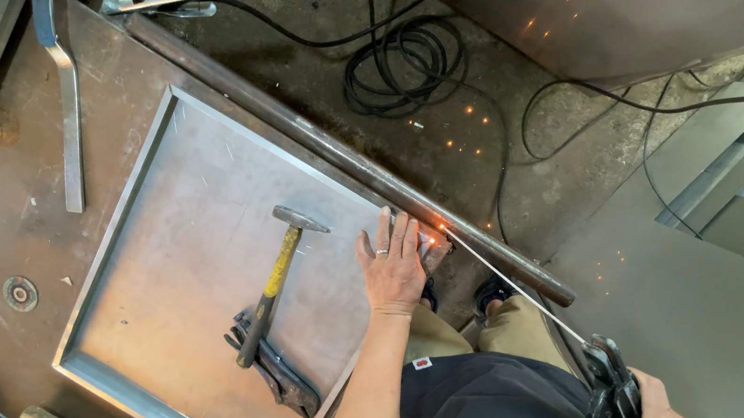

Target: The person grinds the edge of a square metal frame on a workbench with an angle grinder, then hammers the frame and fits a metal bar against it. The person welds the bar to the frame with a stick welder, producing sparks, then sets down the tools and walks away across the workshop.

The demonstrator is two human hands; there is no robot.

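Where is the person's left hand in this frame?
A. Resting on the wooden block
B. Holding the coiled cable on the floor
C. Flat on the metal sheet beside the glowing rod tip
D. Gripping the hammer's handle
C: the left hand lies palm down, fingers spread, on the metal sheet near the sparks, while the hammer lies untouched.

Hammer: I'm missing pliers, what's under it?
Dark locking pliers lie under the hammer handle's end, on the metal sheet. The part beneath the handle is hidden.
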